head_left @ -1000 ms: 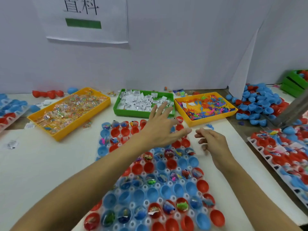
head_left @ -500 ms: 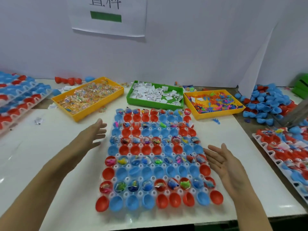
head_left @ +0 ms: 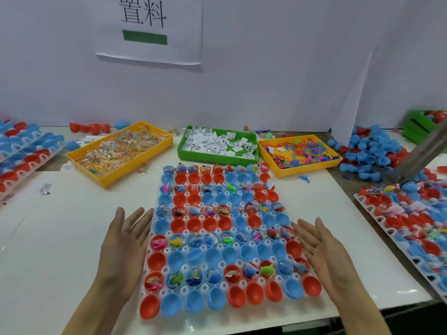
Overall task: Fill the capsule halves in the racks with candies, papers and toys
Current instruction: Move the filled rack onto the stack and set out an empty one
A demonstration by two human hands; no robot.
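A clear plastic rack lies flat in the middle of a white table, its rows of red and blue plastic capsule halves facing up. Alternate rows hold small toys, papers and wrapped candies; the rows between them look empty. The left hand rests at the rack's left edge, fingers straight and together, holding nothing. The right hand is at the rack's right edge, palm turned inward, fingers straight and slightly spread, also holding nothing. Behind the rack stand three shallow trays: a yellow tray of wrapped candies to the left, a green tray of folded white papers in the middle, and a yellow tray of small coloured toys to the right. A loose heap of blue and red capsule halves lies far right, with another filled rack in front of it. More racks sit at far left. A paper sign hangs on the white wall.
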